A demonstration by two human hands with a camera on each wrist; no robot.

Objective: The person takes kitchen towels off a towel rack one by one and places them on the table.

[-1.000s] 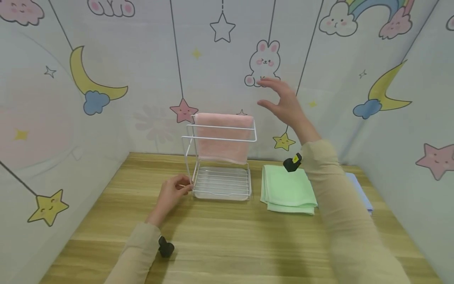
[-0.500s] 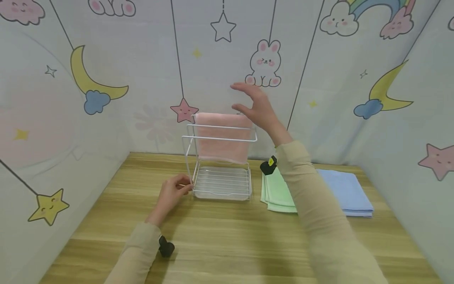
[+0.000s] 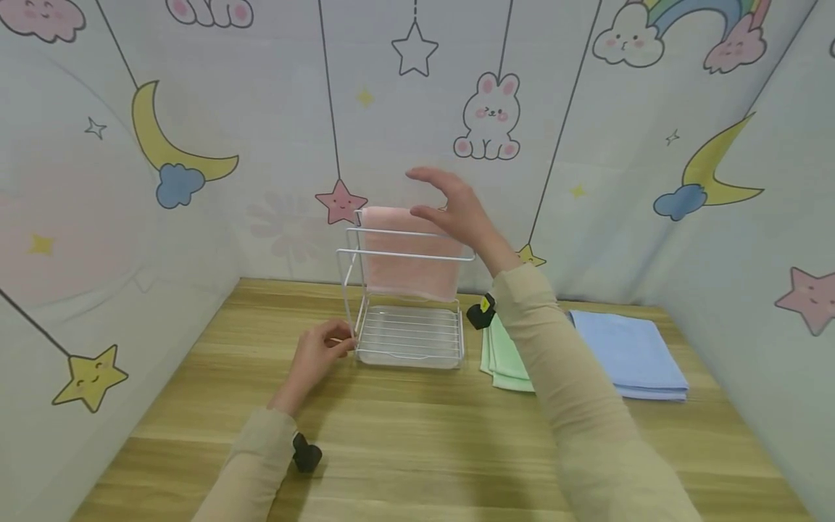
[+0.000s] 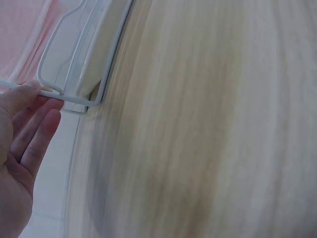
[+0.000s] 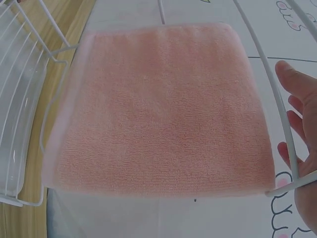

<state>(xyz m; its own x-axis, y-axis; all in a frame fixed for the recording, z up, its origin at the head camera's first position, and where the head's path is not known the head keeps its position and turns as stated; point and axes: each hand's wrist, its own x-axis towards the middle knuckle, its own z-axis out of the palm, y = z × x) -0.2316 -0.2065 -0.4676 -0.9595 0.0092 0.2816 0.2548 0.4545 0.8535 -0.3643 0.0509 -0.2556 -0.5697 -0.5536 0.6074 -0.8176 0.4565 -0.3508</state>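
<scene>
While the left hand [image 3: 316, 353] steadies a white wire drying rack [image 3: 404, 254], a soft pink terry towel [image 3: 411, 275] hangs over the rack's rear rail, its lower edge above a shallow, translucent plastic tray [image 3: 391, 362] in the base. From where I stand, the hanging of this first cloth looks all but done, and the step in hand appears to be setting or checking its lie.

The left grip is narrow, thumb and fingers pinching the wire at the rack's near left corner. The right hand [image 3: 457, 206] is raised at the towel's top edge, its grip wide and holding nothing, thumb well apart from the fingers; whether it touches the rail I cannot tell.

Just right of the rack, partly behind the right forearm, lies a folded mint-green cloth [image 3: 505, 359]; beyond it, a folded pale-blue cloth [image 3: 629, 351] rests on the wood-grained table [image 3: 417, 449]. A white backdrop [image 3: 280, 109] printed with moons and stars rises behind.

The next move, to my eye, calls for a light tug to level the pink fold, the left pinch kept firm lest the light frame slide; the green cloth would then be the nearest to take up.
</scene>
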